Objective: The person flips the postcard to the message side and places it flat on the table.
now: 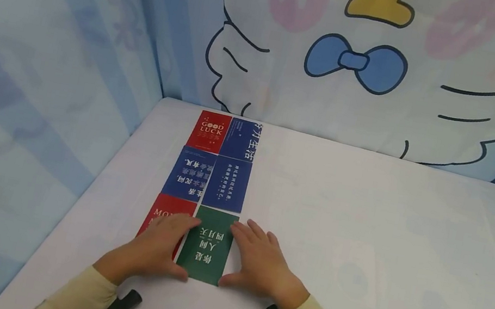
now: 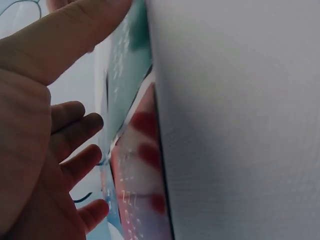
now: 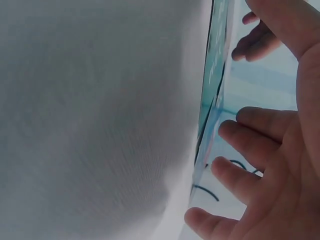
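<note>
The green card [image 1: 207, 245] lies flat on the white table [image 1: 364, 225], and I take it as my landmark. It is the near right piece of a two-column grid of cards. Its long axis runs away from me, leaning a little to the right at the far end.

My left hand [image 1: 160, 247] lies just left of the green card, fingers straight and relaxed, grasping nothing. Its palm rests partly over the red card [image 1: 156, 214], the green card's left neighbour. The thumb reaches toward the green card's near left corner and seems to touch its edge. In the left wrist view the thumb lies along the green card [image 2: 127, 70], with the red card [image 2: 142, 175] beside it.

My right hand [image 1: 261, 263] lies just right of the green card, also spread flat and released. Its fingertips meet the card's right edge, and the thumb sits by the near right corner. The right wrist view shows the green card [image 3: 212, 75] edge-on beside my fingers [image 3: 250, 135].

So the card sits squarely between my two hands, equally near each, with both hands bracketing its long sides.

Beyond the green card lie two blue cards [image 1: 209, 178], and beyond those a red GOOD LUCK card [image 1: 209, 131] and another blue one.
</note>
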{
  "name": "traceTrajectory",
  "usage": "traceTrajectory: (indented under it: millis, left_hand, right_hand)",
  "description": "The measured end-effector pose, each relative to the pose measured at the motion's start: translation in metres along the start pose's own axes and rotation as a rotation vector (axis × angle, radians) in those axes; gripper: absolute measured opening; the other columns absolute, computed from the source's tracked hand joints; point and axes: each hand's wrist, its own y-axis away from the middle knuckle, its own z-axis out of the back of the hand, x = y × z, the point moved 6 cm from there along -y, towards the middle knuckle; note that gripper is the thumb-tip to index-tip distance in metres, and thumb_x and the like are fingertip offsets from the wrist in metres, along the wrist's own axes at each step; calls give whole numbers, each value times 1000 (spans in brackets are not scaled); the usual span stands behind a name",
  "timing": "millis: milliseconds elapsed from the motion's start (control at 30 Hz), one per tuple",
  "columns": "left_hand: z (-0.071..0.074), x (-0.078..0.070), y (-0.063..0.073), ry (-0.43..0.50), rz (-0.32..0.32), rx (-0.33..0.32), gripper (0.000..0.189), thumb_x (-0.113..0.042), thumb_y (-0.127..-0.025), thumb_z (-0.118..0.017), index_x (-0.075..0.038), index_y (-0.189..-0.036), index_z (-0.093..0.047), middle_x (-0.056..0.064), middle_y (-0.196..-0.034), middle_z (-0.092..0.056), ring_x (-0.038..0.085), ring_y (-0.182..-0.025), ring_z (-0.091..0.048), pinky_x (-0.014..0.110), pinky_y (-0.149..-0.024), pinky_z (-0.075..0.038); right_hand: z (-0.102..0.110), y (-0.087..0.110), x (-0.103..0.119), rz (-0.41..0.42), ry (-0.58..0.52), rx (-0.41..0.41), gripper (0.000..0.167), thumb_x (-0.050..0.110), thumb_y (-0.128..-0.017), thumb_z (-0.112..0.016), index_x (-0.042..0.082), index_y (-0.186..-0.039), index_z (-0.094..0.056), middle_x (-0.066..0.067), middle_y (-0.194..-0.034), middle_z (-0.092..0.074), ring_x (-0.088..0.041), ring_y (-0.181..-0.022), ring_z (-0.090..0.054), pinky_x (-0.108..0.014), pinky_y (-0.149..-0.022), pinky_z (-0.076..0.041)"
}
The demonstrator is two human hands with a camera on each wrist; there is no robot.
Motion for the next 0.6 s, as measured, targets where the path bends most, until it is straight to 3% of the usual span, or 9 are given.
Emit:
traceTrajectory:
  millis: [333, 600]
  left_hand:
    - [-4, -2, 0, -35, -25, 26, 92, -40, -67, -92, -12, -143, -49, 7, -141, -51, 29, -135, -40, 61, -112, -24]
    - [0, 2, 2, 56, -50, 50, 86, -46, -72, -84, -10, -143, -49, 8, -142, -50, 31, -135, -39, 65, -111, -22]
  right_hand:
    - [-9, -1, 4, -34, 42, 100, 99, 55, -71, -84, 8, -149, -45, -8, -153, -44, -34, -145, -31, -64, -111, -26]
    - [-5, -3, 5, 6, 35, 4, 65, 41, -89, -71, 6, -141, -53, -11, -143, -54, -36, -137, -42, -67, -106, -30]
